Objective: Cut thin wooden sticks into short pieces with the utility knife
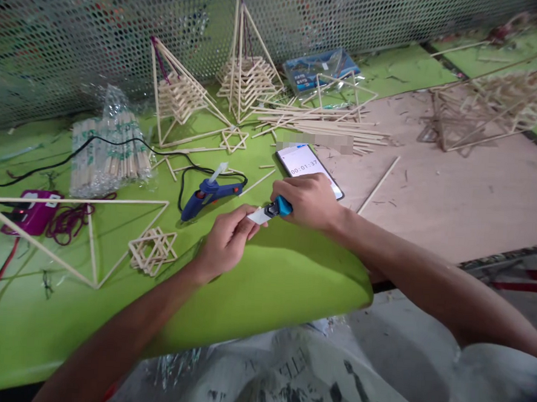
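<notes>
My right hand (pixel 311 199) is wrapped round the blue handle of a utility knife (pixel 284 206), and its wide blade points left. Close by, my left hand (pixel 227 238) has its thumb and fingers pinched at the blade's end. What those fingers hold is too small and covered to make out. Just beyond my left hand lies a blue hot glue gun (pixel 212 193) with a clear glue stick in its back. A small star-shaped frame of glued sticks (pixel 154 251) rests to the left. Past my right hand, a phone (pixel 305 161) shows a running timer.
Two stick pyramids (pixel 252 85) stand at the back, beside loose sticks (pixel 327 129). On the left are bagged sticks (pixel 112 149), a large triangular stick frame (pixel 42 245), a purple box (pixel 34 211) and a black cord (pixel 162 151). Another stick structure (pixel 497 106) sits far right.
</notes>
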A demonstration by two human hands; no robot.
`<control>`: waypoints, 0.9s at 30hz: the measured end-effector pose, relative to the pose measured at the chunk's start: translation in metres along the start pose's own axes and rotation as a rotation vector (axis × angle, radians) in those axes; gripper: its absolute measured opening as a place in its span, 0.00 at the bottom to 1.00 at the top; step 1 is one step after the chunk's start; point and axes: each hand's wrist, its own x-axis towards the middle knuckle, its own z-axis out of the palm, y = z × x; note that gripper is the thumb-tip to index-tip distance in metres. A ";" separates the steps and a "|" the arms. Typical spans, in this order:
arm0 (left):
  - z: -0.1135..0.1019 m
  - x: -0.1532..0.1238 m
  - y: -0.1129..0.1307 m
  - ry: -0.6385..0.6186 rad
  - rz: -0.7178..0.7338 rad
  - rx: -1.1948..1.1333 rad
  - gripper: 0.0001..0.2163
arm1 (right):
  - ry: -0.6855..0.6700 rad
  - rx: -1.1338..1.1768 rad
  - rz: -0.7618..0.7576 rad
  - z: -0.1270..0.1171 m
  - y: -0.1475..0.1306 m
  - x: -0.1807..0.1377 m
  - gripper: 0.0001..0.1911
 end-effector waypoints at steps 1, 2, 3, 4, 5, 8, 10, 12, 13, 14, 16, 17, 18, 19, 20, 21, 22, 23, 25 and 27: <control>0.000 0.000 -0.001 0.004 -0.006 -0.002 0.11 | -0.007 0.011 0.003 0.001 0.000 0.000 0.08; 0.000 0.000 -0.002 0.007 -0.012 -0.005 0.11 | -0.015 0.023 0.006 0.001 0.000 0.000 0.08; 0.000 0.000 -0.002 0.010 -0.018 -0.006 0.11 | -0.022 0.032 0.011 0.002 0.000 0.000 0.08; 0.000 -0.001 -0.002 0.013 -0.023 -0.005 0.11 | -0.028 0.039 0.016 0.003 0.000 0.000 0.08; 0.000 -0.001 -0.002 0.014 -0.025 -0.001 0.11 | -0.032 0.043 0.023 0.003 0.000 0.000 0.08; 0.001 -0.002 0.002 0.010 -0.041 0.013 0.12 | -0.052 0.043 0.049 0.003 0.000 0.000 0.08; 0.003 -0.003 0.005 -0.003 -0.062 0.004 0.12 | -0.068 0.035 0.065 0.001 -0.002 0.000 0.09; 0.004 -0.003 0.008 -0.008 -0.078 -0.019 0.11 | -0.069 0.018 0.081 -0.001 -0.004 0.001 0.09; 0.004 -0.003 0.010 -0.005 -0.084 -0.035 0.11 | -0.066 0.005 0.090 -0.003 -0.005 0.002 0.09; 0.005 -0.003 0.011 0.003 -0.090 -0.052 0.11 | -0.063 -0.009 0.102 -0.004 -0.005 0.003 0.09; 0.004 -0.001 0.013 0.032 -0.102 -0.093 0.11 | -0.066 -0.047 0.145 -0.008 -0.005 0.005 0.09; 0.004 0.000 0.014 0.049 -0.111 -0.118 0.12 | -0.069 -0.068 0.172 -0.009 -0.003 0.006 0.09; 0.003 0.001 0.015 0.067 -0.121 -0.146 0.12 | -0.071 -0.089 0.198 -0.010 -0.001 0.007 0.09; 0.003 0.002 0.015 0.085 -0.130 -0.174 0.12 | -0.072 -0.107 0.221 -0.012 0.001 0.009 0.09; 0.002 0.003 0.015 0.099 -0.138 -0.202 0.12 | -0.075 -0.124 0.240 -0.012 0.003 0.010 0.09; 0.002 0.004 0.015 0.112 -0.145 -0.227 0.12 | -0.078 -0.140 0.255 -0.013 0.004 0.010 0.09; 0.002 0.005 0.014 0.124 -0.153 -0.248 0.12 | -0.082 -0.156 0.267 -0.013 0.005 0.011 0.09; 0.002 0.006 0.013 0.134 -0.160 -0.263 0.13 | -0.090 -0.171 0.276 -0.013 0.005 0.012 0.09; 0.001 0.008 0.011 0.149 -0.172 -0.282 0.13 | -0.101 -0.193 0.292 -0.013 0.002 0.013 0.09; 0.000 0.010 0.011 0.152 -0.182 -0.292 0.13 | -0.099 -0.200 0.301 -0.012 -0.002 0.014 0.10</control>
